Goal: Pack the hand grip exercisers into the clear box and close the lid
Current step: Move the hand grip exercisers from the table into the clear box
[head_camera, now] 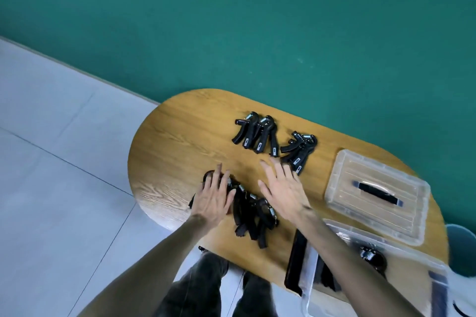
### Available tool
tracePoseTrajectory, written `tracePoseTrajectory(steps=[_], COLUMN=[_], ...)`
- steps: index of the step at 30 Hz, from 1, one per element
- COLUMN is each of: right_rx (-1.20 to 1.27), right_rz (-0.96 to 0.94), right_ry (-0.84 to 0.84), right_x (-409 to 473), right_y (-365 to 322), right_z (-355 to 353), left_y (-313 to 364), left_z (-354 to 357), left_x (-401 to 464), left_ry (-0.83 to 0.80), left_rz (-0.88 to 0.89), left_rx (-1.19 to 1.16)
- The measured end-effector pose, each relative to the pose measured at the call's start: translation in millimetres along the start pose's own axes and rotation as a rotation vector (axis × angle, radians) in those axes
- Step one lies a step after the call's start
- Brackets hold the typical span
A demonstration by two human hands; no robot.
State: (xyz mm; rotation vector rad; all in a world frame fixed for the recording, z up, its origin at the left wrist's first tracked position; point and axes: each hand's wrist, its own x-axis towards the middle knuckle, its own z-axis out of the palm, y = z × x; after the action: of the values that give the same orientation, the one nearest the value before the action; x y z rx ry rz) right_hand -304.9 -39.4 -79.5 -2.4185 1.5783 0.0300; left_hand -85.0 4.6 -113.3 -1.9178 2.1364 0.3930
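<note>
Black hand grip exercisers lie in three groups on the oval wooden table point(164, 152). The near pile point(253, 216) sits between my hands. A second group point(257, 134) lies at the far middle and a third point(298, 152) to its right. My left hand point(213, 197) rests flat, fingers spread, on the left end of the near pile. My right hand point(282, 188) hovers open, holding nothing, just right of that pile. The clear box point(386, 278) stands at the near right with at least one exerciser point(373, 257) inside. Its lid point(376, 195) with a black handle lies flat beyond it.
A flat black object point(296, 262) lies on the table just left of the box. The table's rounded left end overhangs a pale tiled floor. A green wall rises behind. My legs show below the near edge. A bluish bin point(463, 247) stands at the far right.
</note>
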Motion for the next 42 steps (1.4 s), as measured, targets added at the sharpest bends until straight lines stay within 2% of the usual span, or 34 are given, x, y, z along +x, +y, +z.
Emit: tracePoseTrajectory(steps=[5, 14, 17, 26, 35, 42], right_rx=[-0.094, -0.03, -0.004, 0.08, -0.07, -0.034], right_rz=[0.002, 0.157, 0.218, 0.388, 0.428, 0.558], right_ry=[-0.119, -0.23, -0.198, -0.029, -0.02, -0.016], right_x=[53.3, 124.6, 147.7, 214.5, 240.1, 256.0], right_y=[-18.5, -25.3, -24.0, -27.9, -20.4, -35.4], right_z=[27.2, 77.7, 95.8, 133.5, 168.6, 168.7], left_y=[-37.7, -64.8, -69.2, -75.4, -73.8, -71.2], left_z=[26.9, 91.7, 111.9, 134.4, 142.5, 140.1], left_x=[16.6, 24.1, 28.0, 51.2, 63.9, 63.4], left_ry=[-0.064, -0.197, -0.192, -0.043, 0.035, 0.031], left_rz=[-0.025, -0.042, -0.032, -0.01, 0.001, -0.023], left_rx=[-0.037, -0.212, -0.251, -0.283, -0.294, -0.287])
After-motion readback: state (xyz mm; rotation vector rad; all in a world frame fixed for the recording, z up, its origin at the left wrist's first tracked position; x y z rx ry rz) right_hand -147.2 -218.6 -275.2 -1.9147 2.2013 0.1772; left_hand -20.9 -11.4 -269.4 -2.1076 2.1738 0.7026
